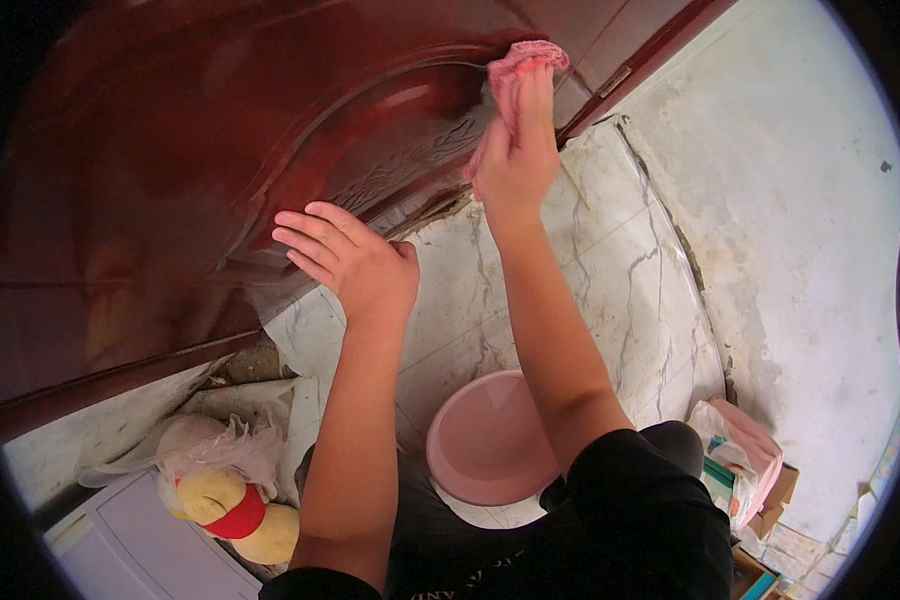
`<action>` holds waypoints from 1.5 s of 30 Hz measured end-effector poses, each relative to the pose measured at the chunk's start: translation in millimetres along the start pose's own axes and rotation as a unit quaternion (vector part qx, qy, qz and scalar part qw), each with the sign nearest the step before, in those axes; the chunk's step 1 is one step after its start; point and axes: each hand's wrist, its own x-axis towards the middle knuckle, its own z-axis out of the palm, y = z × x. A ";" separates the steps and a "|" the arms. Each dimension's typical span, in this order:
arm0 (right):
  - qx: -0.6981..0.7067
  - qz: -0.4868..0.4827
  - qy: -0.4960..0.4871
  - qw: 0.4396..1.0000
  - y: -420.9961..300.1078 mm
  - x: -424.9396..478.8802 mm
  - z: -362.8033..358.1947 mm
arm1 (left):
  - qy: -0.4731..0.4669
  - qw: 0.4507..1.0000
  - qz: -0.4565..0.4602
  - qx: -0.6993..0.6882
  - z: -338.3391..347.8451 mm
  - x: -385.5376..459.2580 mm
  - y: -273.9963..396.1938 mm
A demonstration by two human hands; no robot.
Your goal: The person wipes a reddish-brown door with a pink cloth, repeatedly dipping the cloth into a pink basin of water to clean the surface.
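My right hand (521,154) presses a pink cloth (529,64) against the lower right part of a dark red, glossy door (180,127). The cloth is bunched around my fingers and hangs down beside the palm. My left hand (349,259) is held up by the door's raised panel moulding, fingers spread and nothing in it; whether its fingertips touch the door cannot be told. Below my right forearm a pink plastic basin (450,450) stands on the floor between my legs, partly hidden by my arm and shirt.
White marble-patterned tiles (607,262) cover the floor. A stained white wall (787,210) rises on the right, with bags (750,457) and a cardboard box (780,499) at its foot. At lower left a yellow plush toy (266,532) and plastic bag (247,446) lie near a pale cabinet (157,540).
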 end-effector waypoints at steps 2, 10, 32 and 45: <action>-0.043 -0.042 0.009 0.998 7.7 -4.5 7.4 | 0.015 1.000 0.006 0.000 3.2 1.6 3.9; 0.057 0.124 -0.070 0.988 16.0 -29.8 -21.4 | 0.033 0.999 0.007 0.007 5.6 1.4 -2.9; -0.058 0.164 -0.105 0.979 68.8 -47.7 -12.4 | 0.038 0.999 0.002 0.001 12.5 2.5 5.2; -0.065 0.046 -0.091 0.993 43.6 -38.5 -8.0 | 0.059 0.998 0.016 0.004 13.6 2.6 6.0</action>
